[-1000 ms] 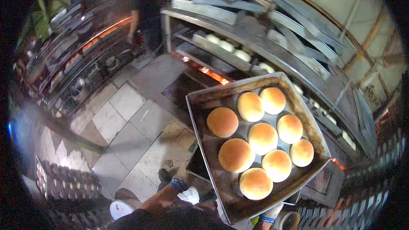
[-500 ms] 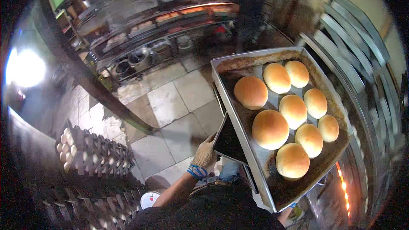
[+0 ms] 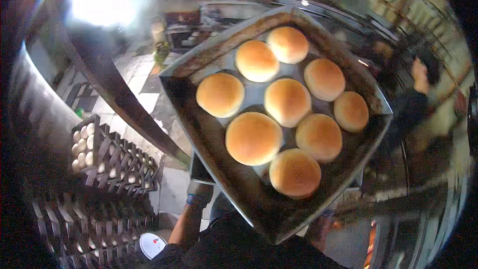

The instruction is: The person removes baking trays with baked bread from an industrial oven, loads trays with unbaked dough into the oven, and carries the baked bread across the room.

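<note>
Golden-brown buns (image 3: 288, 102), nine in number, lie close together on a worn metal baking tray (image 3: 264, 204) held before the person's torso, its open side turned up and its raised walls presumably serving to keep the round pieces from rolling off. Beneath its left side projects a dark second tray (image 3: 201, 170), whose near edge the left hand (image 3: 200, 194) meets from below, apparently to bear weight, although shadow hides the fingers and whether they clench cannot be told. The right hand is out of sight, so its grip likewise cannot be determined.
</note>
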`<state>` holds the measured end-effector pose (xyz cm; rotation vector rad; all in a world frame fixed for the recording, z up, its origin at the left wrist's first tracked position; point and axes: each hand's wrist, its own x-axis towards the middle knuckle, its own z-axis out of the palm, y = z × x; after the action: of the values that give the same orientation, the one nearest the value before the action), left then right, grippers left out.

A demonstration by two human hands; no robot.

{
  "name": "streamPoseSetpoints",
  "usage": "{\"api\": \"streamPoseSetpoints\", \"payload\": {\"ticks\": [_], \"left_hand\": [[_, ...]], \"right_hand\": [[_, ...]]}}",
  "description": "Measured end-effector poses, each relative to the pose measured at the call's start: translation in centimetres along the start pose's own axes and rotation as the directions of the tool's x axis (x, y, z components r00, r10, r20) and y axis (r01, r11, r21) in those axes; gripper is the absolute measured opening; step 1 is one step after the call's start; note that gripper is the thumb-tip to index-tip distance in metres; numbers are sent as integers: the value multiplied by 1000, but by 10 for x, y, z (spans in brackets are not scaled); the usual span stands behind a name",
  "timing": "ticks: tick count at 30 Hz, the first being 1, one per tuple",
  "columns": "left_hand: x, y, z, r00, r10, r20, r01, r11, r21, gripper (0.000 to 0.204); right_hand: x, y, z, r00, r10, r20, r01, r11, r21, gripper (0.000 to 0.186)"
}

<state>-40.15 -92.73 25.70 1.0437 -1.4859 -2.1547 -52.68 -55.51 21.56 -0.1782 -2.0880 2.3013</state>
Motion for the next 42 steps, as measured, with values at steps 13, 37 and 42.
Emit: {"api": "streamPoseSetpoints", "payload": {"ticks": [13, 37, 42], "left_hand": [[158, 11, -5, 810, 85, -580, -81, 996, 33, 41], [460, 243, -130, 128, 173, -977, -240, 961, 138, 38], [544, 287, -266, 48, 83, -995, 196, 976, 90, 36]], "right_hand": [[310, 37, 250, 777, -119, 619, 401, 851, -340, 50], [391, 143, 1013, 106, 213, 971, -270, 946, -178, 18], [332, 178, 1176, -210, -204, 956, 455, 845, 280, 13]]}}
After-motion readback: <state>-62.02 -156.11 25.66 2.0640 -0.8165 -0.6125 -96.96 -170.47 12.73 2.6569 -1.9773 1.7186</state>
